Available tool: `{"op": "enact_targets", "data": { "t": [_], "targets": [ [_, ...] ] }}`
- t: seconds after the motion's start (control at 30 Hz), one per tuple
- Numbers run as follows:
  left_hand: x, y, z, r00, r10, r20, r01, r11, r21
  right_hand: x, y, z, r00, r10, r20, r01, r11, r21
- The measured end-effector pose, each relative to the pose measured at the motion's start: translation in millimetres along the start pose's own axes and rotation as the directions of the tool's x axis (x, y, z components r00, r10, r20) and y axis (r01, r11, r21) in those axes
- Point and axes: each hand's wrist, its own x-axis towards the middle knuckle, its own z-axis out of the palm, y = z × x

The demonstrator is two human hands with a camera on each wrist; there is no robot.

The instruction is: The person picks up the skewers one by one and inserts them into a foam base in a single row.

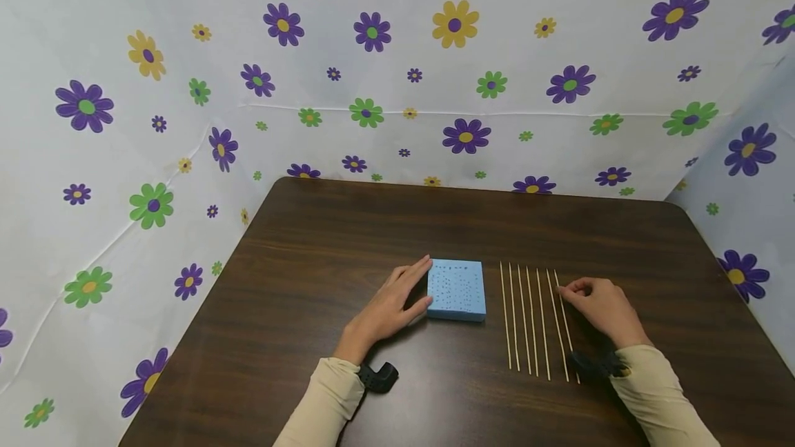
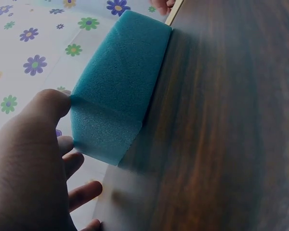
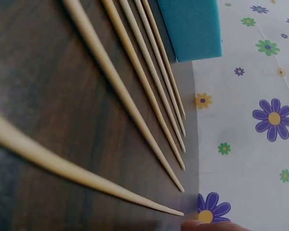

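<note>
Beside the left face of a blue foam block (image 1: pixel 456 288), my left hand (image 1: pixel 386 303) rests with its fingers extended, thumb at the near corner and fingertips at the far corner. Small dark holes dot the block's top. Several thin wooden skewers (image 1: pixel 522 316) lie side by side to the block's right, their pointed ends (image 3: pixel 180 166) facing away. My right hand (image 1: pixel 604 303) pinches the rightmost skewer (image 1: pixel 566 326) near its far end, thumb and forefinger together. Only a fingertip (image 3: pixel 214 226) of that hand shows in the right wrist view, close by a skewer's point.
Everything lies on a dark wood-grain table (image 1: pixel 348 226) with rounded far corners. A white cloth with printed flowers (image 1: pixel 397 95) hangs behind it and along both sides. Black wrist cameras (image 1: pixel 379 378) sit on both wrists, the right one over the skewers' near ends.
</note>
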Motion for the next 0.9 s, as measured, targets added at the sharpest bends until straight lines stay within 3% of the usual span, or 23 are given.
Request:
{"op": "enact_targets", "data": {
  "t": [0.4, 0.9],
  "targets": [
    [-0.2, 0.3, -0.6, 1.000, -0.018, 0.011, 0.018, 1.000, -0.001, 4.5, -6, -4, 1.000, -0.008, -0.008, 0.007, 0.998, -0.062],
    [-0.5, -1.1, 0.6, 1.000, -0.011, 0.008, 0.011, 1.000, 0.001, 4.4, -19, -9, 0.998, 0.052, 0.026, -0.048, 0.993, -0.112]
  ]
}}
